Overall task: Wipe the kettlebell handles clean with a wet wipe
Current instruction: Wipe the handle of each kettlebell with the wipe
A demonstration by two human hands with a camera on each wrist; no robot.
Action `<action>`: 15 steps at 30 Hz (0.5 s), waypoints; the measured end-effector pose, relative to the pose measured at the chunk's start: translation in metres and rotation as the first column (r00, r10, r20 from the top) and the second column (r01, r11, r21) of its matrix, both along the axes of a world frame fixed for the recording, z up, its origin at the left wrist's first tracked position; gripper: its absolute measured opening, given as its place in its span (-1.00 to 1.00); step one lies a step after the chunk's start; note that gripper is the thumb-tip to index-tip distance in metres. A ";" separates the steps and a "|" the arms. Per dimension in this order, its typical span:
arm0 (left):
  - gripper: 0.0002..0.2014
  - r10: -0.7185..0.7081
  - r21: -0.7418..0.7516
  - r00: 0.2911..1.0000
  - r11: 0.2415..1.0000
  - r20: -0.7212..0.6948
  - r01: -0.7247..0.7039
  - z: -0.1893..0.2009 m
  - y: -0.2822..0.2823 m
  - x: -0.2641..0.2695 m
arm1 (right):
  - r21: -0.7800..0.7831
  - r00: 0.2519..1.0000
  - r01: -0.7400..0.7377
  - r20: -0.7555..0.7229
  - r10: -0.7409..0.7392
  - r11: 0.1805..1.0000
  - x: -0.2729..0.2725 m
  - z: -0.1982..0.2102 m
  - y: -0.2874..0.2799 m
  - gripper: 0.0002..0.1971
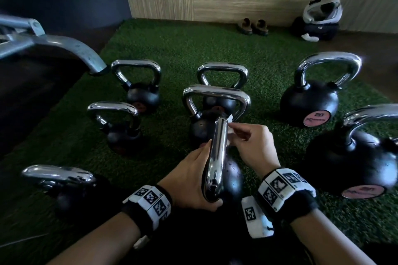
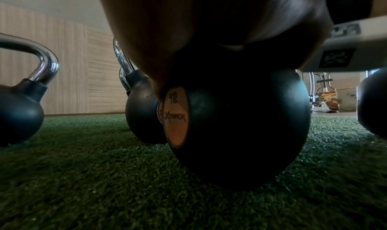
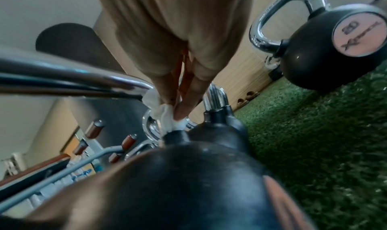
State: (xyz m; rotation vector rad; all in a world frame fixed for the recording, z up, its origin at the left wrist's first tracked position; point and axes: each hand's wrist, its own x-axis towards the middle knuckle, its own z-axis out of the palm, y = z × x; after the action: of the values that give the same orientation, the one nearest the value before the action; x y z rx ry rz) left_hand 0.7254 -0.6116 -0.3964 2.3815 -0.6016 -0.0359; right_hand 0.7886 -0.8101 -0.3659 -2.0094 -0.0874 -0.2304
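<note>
A black kettlebell marked 12 stands on the green turf right in front of me, its chrome handle seen end-on. My left hand grips the near side of that handle, thumb curled under its near bend. My right hand pinches a white wet wipe against the handle's far post. In the right wrist view the fingers press the wipe onto the post just above the black body. In the left wrist view the palm fills the top.
Several other kettlebells stand around on the turf: one marked 20, a big one at right, smaller ones at left. A grey metal bench frame reaches in from the left. Shoes and a bag lie by the wall.
</note>
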 end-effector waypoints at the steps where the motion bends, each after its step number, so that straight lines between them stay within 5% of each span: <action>1: 0.30 -0.003 0.003 1.000 1.000 0.012 0.003 -0.001 0.000 0.000 | -0.021 1.000 -0.016 -0.019 0.016 1.000 0.001 0.000 -0.001 -0.76; 3: 0.30 -0.007 -0.007 1.000 1.000 0.025 0.007 -0.001 0.000 0.000 | -0.058 0.999 -0.044 -0.010 0.044 0.997 0.004 0.004 -0.003 -0.72; 10: 0.23 -0.007 -0.046 0.997 0.999 0.073 0.011 -0.004 -0.002 -0.001 | -0.225 0.914 -0.058 0.380 0.143 0.973 -0.020 0.029 -0.001 -0.57; 15: 0.12 -0.040 -0.102 0.996 0.994 0.080 0.048 0.003 -0.004 0.000 | -0.280 0.917 -0.094 0.350 0.192 0.955 -0.011 0.038 -0.008 -0.58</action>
State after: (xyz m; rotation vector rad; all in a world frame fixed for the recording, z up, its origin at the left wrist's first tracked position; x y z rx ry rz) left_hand 0.7256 -0.6161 -0.3930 2.2770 -0.6764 0.0681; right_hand 0.7775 -0.8176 -0.3275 -2.1817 -0.5323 -0.5299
